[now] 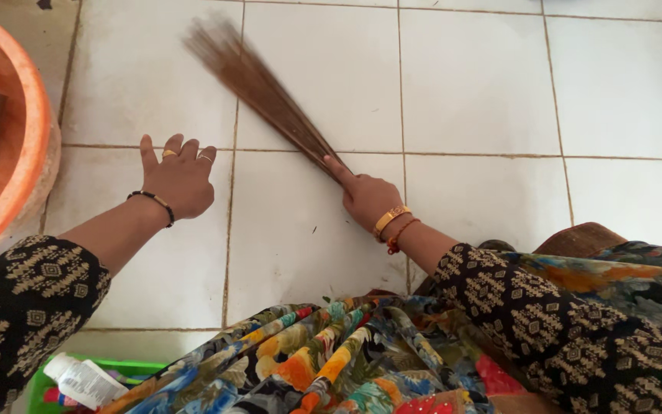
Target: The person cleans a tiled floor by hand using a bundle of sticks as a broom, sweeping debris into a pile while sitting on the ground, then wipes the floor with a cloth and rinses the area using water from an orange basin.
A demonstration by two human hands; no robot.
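My right hand [368,199] grips the bound end of a brown stick broom [258,84], index finger stretched along it. The broom's bristles fan out up and to the left over the white tiled floor [476,84] and look blurred. My left hand [180,178] hovers low over or rests on a tile to the left, fingers curled and thumb out, holding nothing. It wears rings and a black wrist band; the right wrist carries a gold bangle and a red thread. Both arms have black patterned sleeves.
An orange plastic tub [17,138] with a metal vessel inside stands at the left edge. A green basket [40,387] with a white bottle [86,379] sits at the bottom left. Flowered cloth [346,356] covers my lap below.
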